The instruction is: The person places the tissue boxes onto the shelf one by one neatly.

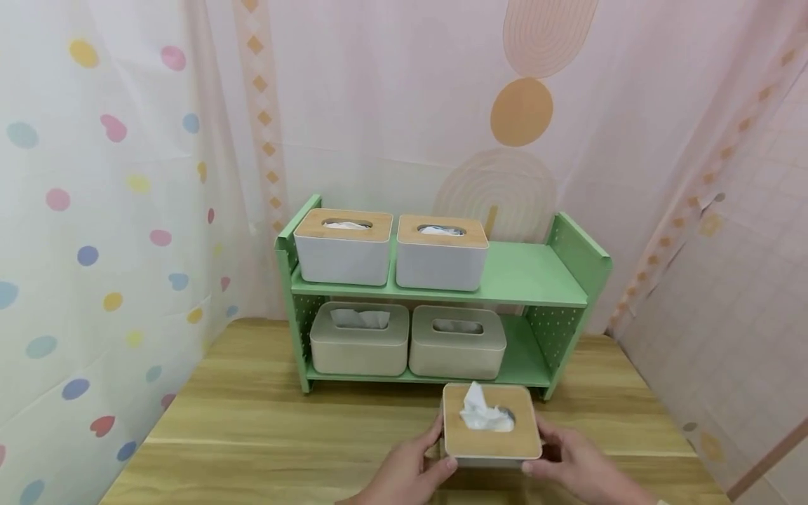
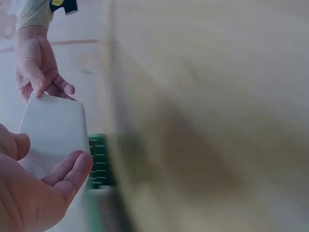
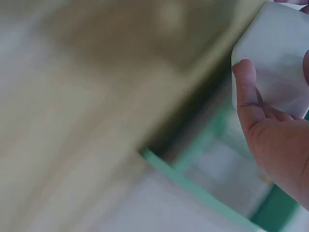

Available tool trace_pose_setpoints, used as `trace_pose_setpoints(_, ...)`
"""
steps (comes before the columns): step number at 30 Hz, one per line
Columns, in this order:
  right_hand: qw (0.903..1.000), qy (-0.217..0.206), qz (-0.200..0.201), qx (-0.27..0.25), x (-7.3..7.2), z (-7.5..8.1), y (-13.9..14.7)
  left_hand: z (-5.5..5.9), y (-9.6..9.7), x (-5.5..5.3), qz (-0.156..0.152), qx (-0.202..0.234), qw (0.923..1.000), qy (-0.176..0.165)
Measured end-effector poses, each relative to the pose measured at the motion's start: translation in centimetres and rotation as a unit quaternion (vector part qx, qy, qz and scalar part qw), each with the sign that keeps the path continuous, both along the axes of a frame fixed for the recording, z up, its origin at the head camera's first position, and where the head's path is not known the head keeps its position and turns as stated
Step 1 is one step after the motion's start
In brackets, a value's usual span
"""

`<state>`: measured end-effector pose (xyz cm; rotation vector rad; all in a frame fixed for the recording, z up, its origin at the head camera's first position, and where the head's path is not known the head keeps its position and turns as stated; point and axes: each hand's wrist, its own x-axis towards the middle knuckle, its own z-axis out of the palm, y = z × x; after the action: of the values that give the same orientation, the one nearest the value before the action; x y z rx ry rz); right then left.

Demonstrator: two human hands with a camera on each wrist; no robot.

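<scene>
A white tissue box with a wooden lid (image 1: 486, 445) is held between both hands in front of the shelf, a white tissue poking from its oval slot. My left hand (image 1: 404, 471) grips its left end, thumb at the near corner. At the opposite end, my right hand (image 1: 577, 464) holds it the same way. The left wrist view shows the box's plain white surface (image 2: 54, 128) between the left hand (image 2: 36, 195) and the right hand. Over the wooden tabletop, the right wrist view has the right hand's fingers (image 3: 247, 82) against the box's side.
A green two-tier shelf (image 1: 524, 270) stands at the back of the wooden table (image 1: 252, 421). Two wooden-lidded tissue boxes, left (image 1: 344, 259) and right (image 1: 438, 263), sit on top; two beige ones, left (image 1: 360, 354) and right (image 1: 457, 358), sit below. Patterned curtains (image 1: 379, 105) hang behind.
</scene>
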<state>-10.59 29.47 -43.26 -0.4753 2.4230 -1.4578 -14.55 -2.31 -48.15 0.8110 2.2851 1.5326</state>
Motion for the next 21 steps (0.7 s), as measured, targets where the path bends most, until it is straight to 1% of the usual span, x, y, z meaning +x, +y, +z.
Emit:
trace_pose_setpoints(2, 0.9971, 0.073, -0.016, 0.01, 0.4, 2.0, 0.5, 3.2, 0.7, 0.5, -0.004, 0.024, 0.9991, 0.035)
trace_pose_setpoints(3, 0.9934, 0.111, -0.026, 0.013, 0.6, 3.1, 0.8, 4.9, 1.2, 0.7, -0.002, 0.034, 0.9979, 0.055)
trace_pose_setpoints(4, 0.9889, 0.144, -0.035, 0.015, 0.6, 4.3, 1.1, 6.4, 1.6, 0.6, -0.002, 0.042, 0.9963, 0.075)
trace_pose_setpoints(6, 0.9768, 0.208, -0.047, 0.018, 0.5, 6.5, 1.7, 8.9, 2.5, 0.3, -0.001, 0.052, 0.9919, 0.116)
trace_pose_setpoints(8, 0.9674, 0.243, -0.065, 0.025, 0.1, 8.6, 2.2, 11.1, 3.3, -0.5, 0.001, 0.046, 0.9879, 0.148)
trace_pose_setpoints(10, 0.9614, 0.26, -0.08, 0.039, -0.4, 10.5, 2.7, 13.0, 4.0, -1.4, 0.005, 0.036, 0.9843, 0.173)
trace_pose_setpoints(11, 0.9586, 0.266, -0.088, 0.048, -0.7, 11.3, 2.9, 13.9, 4.4, -1.9, 0.007, 0.031, 0.9831, 0.18)
trace_pose_setpoints(12, 0.9585, 0.263, -0.096, 0.054, -1.1, 12.1, 3.1, 14.6, 4.7, -2.4, 0.011, 0.026, 0.9817, 0.188)
trace_pose_setpoints(15, 0.9584, 0.249, -0.115, 0.08, -2.3, 14.0, 3.6, 16.4, 5.7, -3.9, 0.025, 0.015, 0.9784, 0.205)
trace_pose_setpoints(17, 0.96, 0.233, -0.124, 0.092, -3.0, 15.0, 3.8, 17.1, 6.3, -4.8, 0.04, 0.011, 0.976, 0.214)
trace_pose_setpoints(18, 0.9588, 0.231, -0.131, 0.1, -3.4, 15.3, 3.9, 17.4, 6.6, -5.1, 0.048, 0.009, 0.9743, 0.22)
trace_pose_setpoints(20, 0.9542, 0.231, -0.153, 0.113, -3.9, 16.0, 3.9, 18.0, 7.2, -5.7, 0.067, 0.012, 0.9698, 0.234)
trace_pose_setpoints(21, 0.9494, 0.237, -0.169, 0.119, -4.1, 16.3, 3.9, 18.3, 7.4, -5.9, 0.078, 0.015, 0.9661, 0.246)
